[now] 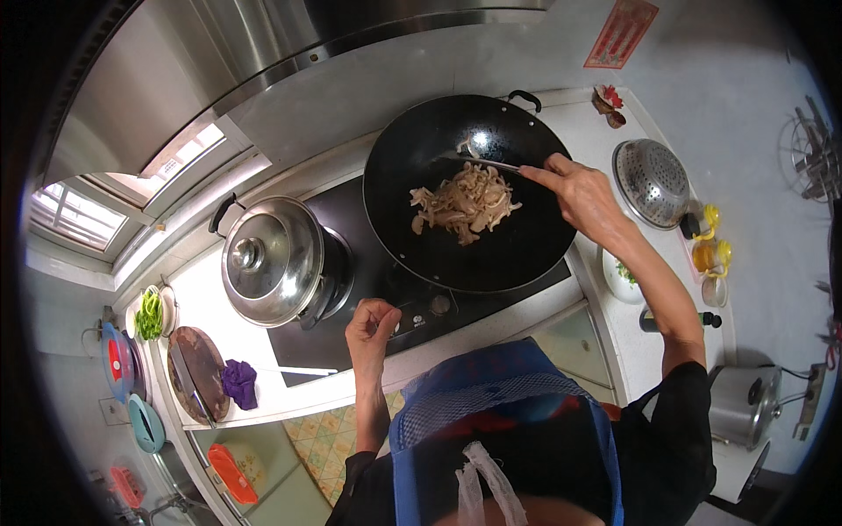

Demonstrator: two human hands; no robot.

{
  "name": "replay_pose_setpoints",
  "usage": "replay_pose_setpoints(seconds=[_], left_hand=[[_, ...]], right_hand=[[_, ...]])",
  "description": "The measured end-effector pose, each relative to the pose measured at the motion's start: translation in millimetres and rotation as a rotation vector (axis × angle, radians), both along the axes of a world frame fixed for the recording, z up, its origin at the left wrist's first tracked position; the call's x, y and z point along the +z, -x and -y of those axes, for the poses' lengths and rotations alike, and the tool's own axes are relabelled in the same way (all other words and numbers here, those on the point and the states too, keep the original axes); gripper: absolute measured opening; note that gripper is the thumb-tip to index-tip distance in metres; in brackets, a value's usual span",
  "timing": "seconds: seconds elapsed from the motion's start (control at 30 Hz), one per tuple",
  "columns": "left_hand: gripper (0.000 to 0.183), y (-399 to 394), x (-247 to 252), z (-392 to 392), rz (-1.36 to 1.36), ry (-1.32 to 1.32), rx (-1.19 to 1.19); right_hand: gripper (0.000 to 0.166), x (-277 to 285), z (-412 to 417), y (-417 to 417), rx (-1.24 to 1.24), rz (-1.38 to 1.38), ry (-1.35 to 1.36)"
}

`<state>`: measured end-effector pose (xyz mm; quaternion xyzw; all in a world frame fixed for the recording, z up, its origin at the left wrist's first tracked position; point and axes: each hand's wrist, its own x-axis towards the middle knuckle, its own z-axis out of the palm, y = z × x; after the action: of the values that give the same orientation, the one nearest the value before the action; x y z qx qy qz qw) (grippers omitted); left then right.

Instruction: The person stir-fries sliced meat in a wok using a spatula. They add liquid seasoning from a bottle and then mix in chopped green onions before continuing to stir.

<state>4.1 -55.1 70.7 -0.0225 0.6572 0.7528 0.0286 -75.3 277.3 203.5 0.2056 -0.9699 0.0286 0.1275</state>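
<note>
A large black wok (421,138) stands on the black glass cooktop (355,230), with a heap of pale brown sliced food (470,202), perhaps meat or mushrooms, in its middle. Over the wok's right side, my right hand (579,191) grips the handle of a metal spatula (493,163); its blade is hard to make out beside a few slices behind the heap. My left hand (371,329) is held curled above the cooktop's front edge, near the control knob (440,304). Whether anything lies in its fingers cannot be seen.
A lidded steel pot (273,260) stands left of the wok. Farther left are a round cutting board (214,368) with a cleaver (187,381), a purple cloth (239,384) and green vegetables (150,314). At right stand a metal colander (652,184), a white bowl (621,279) and yellow-topped jars (712,256).
</note>
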Motion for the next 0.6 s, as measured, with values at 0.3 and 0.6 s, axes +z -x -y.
replay_pose_setpoints(seconds=[0.3, 0.6], left_hand=[[0.014, 4, -1, -3, -0.061, -0.014, -0.024], [0.031, 10, 1, -9, 0.194, -0.546, 0.015]], right_hand=[[0.057, 13, -7, -64, -0.004, 0.12, -0.067], [0.07, -22, -4, -160, -0.293, 0.25, -0.041]])
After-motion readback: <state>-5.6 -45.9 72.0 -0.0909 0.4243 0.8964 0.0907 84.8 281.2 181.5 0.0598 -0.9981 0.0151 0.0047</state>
